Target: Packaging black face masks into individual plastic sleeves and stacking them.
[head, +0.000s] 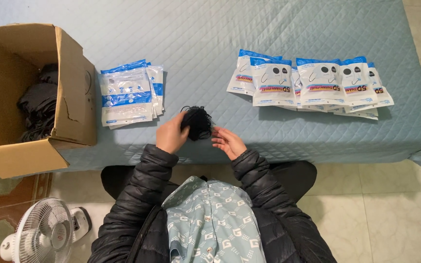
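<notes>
Left hand (pixel 170 135) is clamped on a soft black bundle of masks (pixel 197 122); right hand (pixel 227 142) lies spread, palm up, just beside it. Glossy pouches (pixel 128 95) sit beyond the left hand, a cardboard box (pixel 69 73) farther left, on the quilted bed (pixel 210 34).

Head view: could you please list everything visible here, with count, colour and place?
Masks: one bundle, black, in the left hand, above the bed edge.
Flat pouches: one stack, blue and white, left on the bed.
Filled pouches: overlapping row, count unclear, blue and white, right on the bed.
Box: one, brown cardboard, open, far left, dark masks inside.
Bed: one, pale blue quilted cover.
Fan: one, white, on the floor, lower left.
Left hand: grip closed on the masks.
Right hand: open, palm up, beside the masks.
</notes>
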